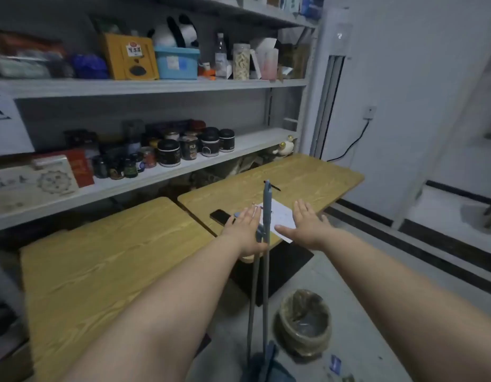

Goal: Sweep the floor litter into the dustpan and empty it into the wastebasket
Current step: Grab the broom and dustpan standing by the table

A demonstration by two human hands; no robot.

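Observation:
A blue-grey broom and dustpan set stands upright between my arms, its long handles (266, 216) leaning against the table edge and its blue dustpan (269, 368) on the floor at the bottom. My left hand (244, 230) is stretched out flat just left of the handles, its wrist touching them, holding nothing. My right hand (307, 224) is spread open just right of the handles, apart from them. A round wastebasket (305, 323) lined with a plastic bag stands on the floor right of the dustpan. A blue scrap of litter (335, 363) lies on the floor beside the basket.
Two wooden tables (101, 266) stand along a grey shelf unit (156, 86) loaded with jars and boxes. On the far table lie a phone (221, 216), a white paper (283, 216) and a pen (273, 186). A standing air conditioner (332, 78) is at the corner.

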